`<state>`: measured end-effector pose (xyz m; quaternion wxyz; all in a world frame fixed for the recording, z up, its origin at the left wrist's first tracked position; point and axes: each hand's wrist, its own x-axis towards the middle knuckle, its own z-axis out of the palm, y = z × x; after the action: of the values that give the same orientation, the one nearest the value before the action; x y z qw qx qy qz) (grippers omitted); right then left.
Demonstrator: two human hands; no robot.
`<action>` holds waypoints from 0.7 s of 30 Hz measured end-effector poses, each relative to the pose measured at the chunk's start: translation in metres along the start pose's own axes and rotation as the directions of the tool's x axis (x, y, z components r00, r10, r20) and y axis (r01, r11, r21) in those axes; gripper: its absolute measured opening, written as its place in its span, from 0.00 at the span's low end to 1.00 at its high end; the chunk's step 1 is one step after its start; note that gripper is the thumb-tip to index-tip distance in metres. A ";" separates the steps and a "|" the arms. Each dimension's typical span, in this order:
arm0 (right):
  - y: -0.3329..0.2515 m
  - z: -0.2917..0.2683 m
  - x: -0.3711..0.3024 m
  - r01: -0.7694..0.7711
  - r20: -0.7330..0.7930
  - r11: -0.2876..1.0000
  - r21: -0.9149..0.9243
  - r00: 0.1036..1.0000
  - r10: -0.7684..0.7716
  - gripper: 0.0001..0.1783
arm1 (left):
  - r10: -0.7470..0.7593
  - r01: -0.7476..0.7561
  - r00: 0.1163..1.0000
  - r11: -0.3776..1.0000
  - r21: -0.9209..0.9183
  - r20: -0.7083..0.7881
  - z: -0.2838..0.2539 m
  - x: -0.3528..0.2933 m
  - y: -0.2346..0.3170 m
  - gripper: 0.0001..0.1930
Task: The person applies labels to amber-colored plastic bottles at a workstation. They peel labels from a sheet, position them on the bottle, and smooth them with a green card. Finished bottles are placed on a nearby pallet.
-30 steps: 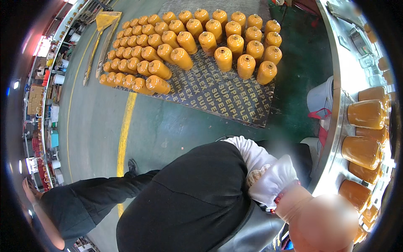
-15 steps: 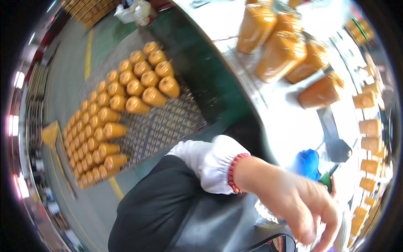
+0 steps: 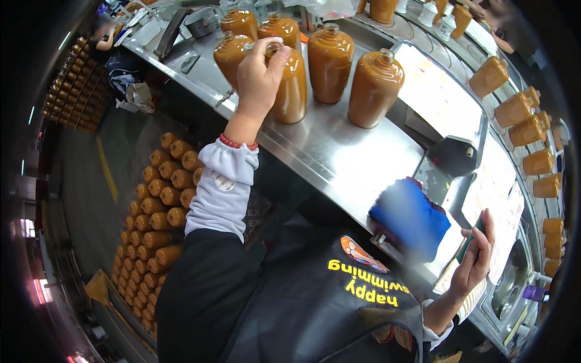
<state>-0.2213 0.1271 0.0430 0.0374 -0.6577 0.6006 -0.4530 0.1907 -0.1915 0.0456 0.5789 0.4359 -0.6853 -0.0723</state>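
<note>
Head view, looking down: a long stainless steel surface runs from upper left to lower right, curving with the lens. Beside it, on the floor at the left, a big batch of brown bottles lies packed in rows, with more rows farther off at the upper left. On the surface stand several glossy brown ceramic bottles; the nearest one is upright, with three others just beside it, one behind to the left, one at centre and one at right. More brown bottles line the far right rim. A lit white panel lies to the right of the upright bottles. A blurred blue object sits at the near edge of the surface.

The left hand, in a pale sleeve with a red bead bracelet, is raised at the nearest bottle's neck, fingers pinched closed on a small pale piece at its mouth. The right hand, low at right, has its fingers curled around a thin dark flat object.
</note>
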 end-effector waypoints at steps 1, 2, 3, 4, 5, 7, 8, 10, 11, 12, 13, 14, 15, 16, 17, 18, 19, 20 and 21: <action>-0.002 0.000 0.003 0.012 -0.014 1.000 -0.010 1.000 -0.012 0.13 | -0.009 0.009 1.000 1.000 0.023 0.001 0.002 0.001 -0.002 0.14; -0.005 -0.001 0.008 0.024 -0.027 1.000 -0.020 0.999 -0.024 0.12 | -0.017 0.018 1.000 0.999 0.040 -0.009 0.004 0.001 -0.002 0.14; -0.007 -0.002 0.013 0.037 -0.040 0.999 -0.030 0.999 -0.038 0.11 | -0.026 0.027 0.999 0.998 0.057 -0.019 0.005 0.001 -0.002 0.15; -0.008 -0.006 0.018 -0.030 -0.020 0.999 0.021 0.999 0.030 0.12 | -0.051 0.053 0.998 0.994 0.092 -0.023 0.005 0.001 -0.001 0.16; -0.009 -0.007 0.032 0.058 -0.007 0.998 -0.008 0.998 -0.058 0.13 | -0.045 0.048 0.998 0.994 0.099 -0.034 0.004 0.000 -0.002 0.16; -0.019 -0.007 0.066 0.121 0.086 0.993 0.017 0.989 -0.122 0.14 | -0.027 0.035 0.997 0.992 0.122 -0.066 -0.001 0.000 -0.002 0.17; -0.024 -0.004 0.084 0.176 0.119 0.984 0.001 0.977 -0.175 0.14 | -0.099 0.099 0.995 0.990 0.098 -0.006 -0.002 0.001 0.007 0.17; -0.032 0.006 0.118 0.311 0.188 0.949 -0.054 0.937 -0.296 0.16 | 0.091 -0.084 0.995 0.983 0.161 -0.034 -0.009 0.007 0.018 0.17; -0.033 0.011 0.128 0.334 0.203 0.940 -0.072 0.928 -0.314 0.16 | 0.186 -0.173 0.981 0.964 0.202 -0.046 -0.015 0.014 0.021 0.17; -0.033 0.016 0.135 0.361 0.197 0.926 -0.105 0.921 -0.337 0.17 | 0.339 -0.313 0.939 0.913 0.263 -0.060 -0.026 0.033 0.015 0.16; -0.032 0.022 0.139 0.388 0.194 0.913 -0.124 0.912 -0.361 0.17 | 0.281 -0.255 0.956 0.939 0.230 -0.089 -0.040 0.052 0.009 0.17; -0.035 0.027 0.141 0.384 0.188 0.917 -0.110 0.914 -0.360 0.17 | 0.157 -0.139 0.983 0.974 0.178 -0.092 -0.053 0.080 -0.016 0.17; -0.037 0.031 0.144 0.381 0.179 0.920 -0.094 0.915 -0.361 0.17 | -0.007 0.007 0.999 1.000 0.000 -0.043 -0.067 0.110 -0.046 0.17; -0.039 0.033 0.143 0.354 0.179 0.931 -0.091 0.925 -0.334 0.17 | -0.259 0.261 0.964 0.965 -0.036 0.055 -0.079 0.139 -0.074 0.17; -0.036 0.036 0.140 0.330 0.179 0.942 -0.069 0.933 -0.313 0.17 | -0.299 0.301 0.948 0.954 -0.003 0.114 -0.090 0.162 -0.108 0.23; -0.032 0.037 0.137 0.311 0.184 0.947 -0.074 0.938 -0.294 0.18 | -0.264 0.259 0.948 0.965 0.050 0.178 -0.087 0.171 -0.132 0.27; -0.028 0.039 0.133 0.291 0.186 0.954 -0.074 0.944 -0.274 0.19 | -0.230 0.210 0.943 0.972 0.105 0.243 -0.083 0.174 -0.151 0.31; -0.028 0.039 0.130 0.253 0.185 0.966 -0.051 0.953 -0.240 0.20 | -0.275 0.268 0.905 0.961 0.065 0.325 -0.078 0.173 -0.165 0.34; -0.027 0.038 0.125 0.226 0.195 0.970 -0.090 0.959 -0.205 0.22 | -0.311 0.327 0.859 0.945 0.031 0.408 -0.073 0.173 -0.177 0.37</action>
<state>-0.1933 0.0129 0.1053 0.0065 -0.7594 0.5436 -0.3574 0.3529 -0.3879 0.0880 0.4118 0.5071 -0.7076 -0.2694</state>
